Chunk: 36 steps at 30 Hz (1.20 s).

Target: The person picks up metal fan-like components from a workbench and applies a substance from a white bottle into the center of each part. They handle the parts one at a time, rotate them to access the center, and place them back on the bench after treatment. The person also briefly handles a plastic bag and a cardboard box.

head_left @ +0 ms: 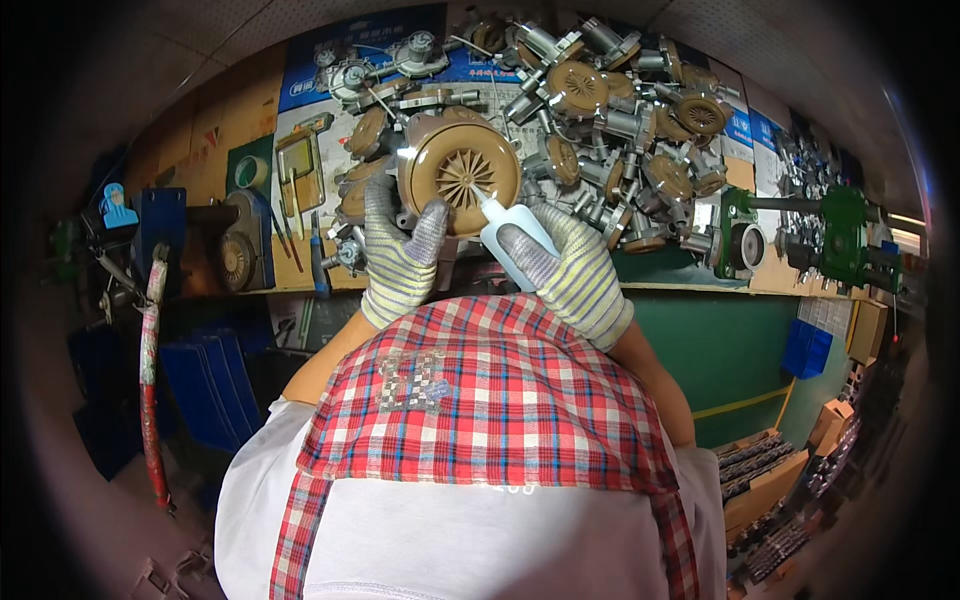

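A round metal part with a brown, finned face point(440, 160) is tilted up over the bench in front of me. My left hand point(403, 240), in a striped knit glove, grips its lower left edge, with the thumb on the near rim. In my right hand point(575, 265), also gloved, is a pale blue squeeze bottle point(518, 243), clasped round its body with the thumb on top. The bottle's thin nozzle points at the finned face, near its centre. Whether the tip touches the face I cannot tell.
Many similar metal parts with brown discs point(578, 87) lie heaped at the back right. A green clamp fixture point(845, 235) stands on the right, a blue machine fixture point(165, 235) on the left. A yellow-rimmed tray point(298, 172) and a tape roll point(250, 172) lie left of my hands.
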Tool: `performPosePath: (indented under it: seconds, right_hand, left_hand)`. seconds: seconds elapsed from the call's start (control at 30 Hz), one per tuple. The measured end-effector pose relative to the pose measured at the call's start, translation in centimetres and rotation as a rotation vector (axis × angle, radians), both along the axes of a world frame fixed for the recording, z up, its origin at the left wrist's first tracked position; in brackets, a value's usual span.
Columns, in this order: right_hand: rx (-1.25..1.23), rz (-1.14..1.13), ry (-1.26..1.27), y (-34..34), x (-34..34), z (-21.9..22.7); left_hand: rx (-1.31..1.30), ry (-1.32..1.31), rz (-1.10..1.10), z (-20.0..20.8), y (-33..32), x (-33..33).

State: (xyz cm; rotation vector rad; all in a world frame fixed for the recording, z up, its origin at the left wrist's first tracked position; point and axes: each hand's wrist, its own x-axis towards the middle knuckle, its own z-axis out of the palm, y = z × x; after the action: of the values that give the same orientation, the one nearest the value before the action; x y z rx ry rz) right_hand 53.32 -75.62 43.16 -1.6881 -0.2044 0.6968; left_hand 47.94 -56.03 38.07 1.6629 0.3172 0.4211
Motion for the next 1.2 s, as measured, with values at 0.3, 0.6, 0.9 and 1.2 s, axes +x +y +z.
performPosePath:
  seconds: [0.3, 0.6, 0.9, 1.2]
  right_hand:
    - [-0.097, 0.042, -0.043, 0.2, 0.7, 0.7]
    - [-0.110, 0.037, -0.091, 0.5, 0.8, 0.5]
    - [-0.122, 0.056, -0.072, 0.2, 1.2, 0.4]
    - [-0.107, 0.092, -0.073, 0.0, 1.8, 0.0]
  left_hand:
    - [-0.019, 0.030, -0.042, -0.3, 0.3, 0.4]
    - [-0.045, 0.029, -0.070, -0.3, 0.3, 0.6]
    - [-0.024, 0.052, -0.041, -1.4, 0.5, 0.7]
    - [-0.075, 0.043, -0.033, -0.9, 0.1, 1.0]
